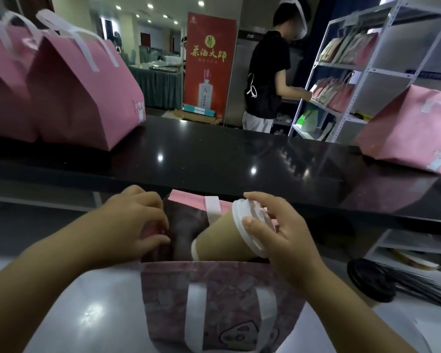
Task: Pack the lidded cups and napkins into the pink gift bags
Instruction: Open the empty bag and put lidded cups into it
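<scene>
An open pink gift bag (222, 299) with white handles stands on the grey counter right in front of me. A tan paper cup (219, 238) with a white lid (250, 222) lies tilted in the bag's mouth, base pointing down-left into the bag. My right hand (278, 238) grips the cup by its lid, thumb and fingers around the rim. My left hand (135, 222) pinches the bag's left edge and holds the mouth apart. I see no napkins.
Two closed pink bags (69, 90) stand on the black raised counter (214, 154) at the left, another pink bag (407, 128) at the right. A black-lidded cup (369, 281) and dark straws (423, 286) lie right of me. A person (267, 72) stands at metal shelves (367, 70) behind.
</scene>
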`<action>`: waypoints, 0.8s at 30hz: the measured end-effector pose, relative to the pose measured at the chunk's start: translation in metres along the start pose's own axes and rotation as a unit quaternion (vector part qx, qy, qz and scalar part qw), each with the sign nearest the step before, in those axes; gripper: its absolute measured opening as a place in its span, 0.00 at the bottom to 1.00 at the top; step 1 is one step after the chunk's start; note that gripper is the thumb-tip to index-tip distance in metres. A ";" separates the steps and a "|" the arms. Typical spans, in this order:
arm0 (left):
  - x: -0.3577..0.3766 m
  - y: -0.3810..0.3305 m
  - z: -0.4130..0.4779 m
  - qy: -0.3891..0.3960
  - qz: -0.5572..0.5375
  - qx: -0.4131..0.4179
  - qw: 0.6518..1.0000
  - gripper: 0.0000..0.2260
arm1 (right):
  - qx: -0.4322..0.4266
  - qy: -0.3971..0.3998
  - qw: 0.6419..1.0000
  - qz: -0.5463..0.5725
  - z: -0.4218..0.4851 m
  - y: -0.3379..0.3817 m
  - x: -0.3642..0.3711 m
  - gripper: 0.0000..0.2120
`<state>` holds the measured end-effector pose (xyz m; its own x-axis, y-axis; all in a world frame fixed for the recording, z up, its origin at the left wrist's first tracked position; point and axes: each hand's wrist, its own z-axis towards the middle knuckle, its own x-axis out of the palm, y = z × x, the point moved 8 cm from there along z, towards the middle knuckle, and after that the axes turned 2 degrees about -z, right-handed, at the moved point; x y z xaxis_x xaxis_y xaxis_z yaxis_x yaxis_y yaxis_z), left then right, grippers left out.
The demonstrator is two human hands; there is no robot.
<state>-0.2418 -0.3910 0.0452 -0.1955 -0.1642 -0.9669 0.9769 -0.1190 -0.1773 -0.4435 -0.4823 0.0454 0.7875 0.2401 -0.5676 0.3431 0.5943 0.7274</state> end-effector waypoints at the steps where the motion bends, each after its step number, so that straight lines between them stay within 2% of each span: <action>1: 0.000 0.000 0.001 0.001 0.009 0.000 1.000 0.12 | -0.018 0.017 0.999 -0.048 -0.001 0.002 0.002 0.22; 3: 0.003 0.000 0.002 0.003 0.021 0.008 1.000 0.16 | -0.063 0.073 0.983 -0.156 -0.003 0.009 0.011 0.24; 6: 0.007 -0.002 0.001 -0.004 0.005 0.026 1.000 0.26 | -0.141 0.181 0.931 -0.283 -0.008 0.021 0.031 0.26; 12: 0.022 -0.009 -0.004 0.042 -0.047 0.047 0.997 0.45 | -0.201 0.387 0.854 -0.285 -0.011 0.041 0.057 0.28; 14: 0.024 -0.013 -0.006 0.056 -0.060 0.057 0.995 0.49 | -0.212 0.410 0.836 -0.297 -0.008 0.042 0.067 0.30; 17: 0.025 -0.015 -0.007 0.051 -0.076 0.072 0.993 0.52 | -0.212 0.414 0.828 -0.314 -0.001 0.035 0.083 0.33; 24: 0.027 -0.011 -0.004 0.035 -0.084 0.080 0.993 0.46 | -0.201 0.427 0.810 -0.349 0.007 0.003 0.112 0.34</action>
<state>-0.2576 -0.3906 0.0200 -0.3418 -0.0618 -0.9378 0.9041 -0.2942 -0.3101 -0.3506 -0.4586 -0.0132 -0.2266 0.0793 -0.9708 0.2233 0.9744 0.0274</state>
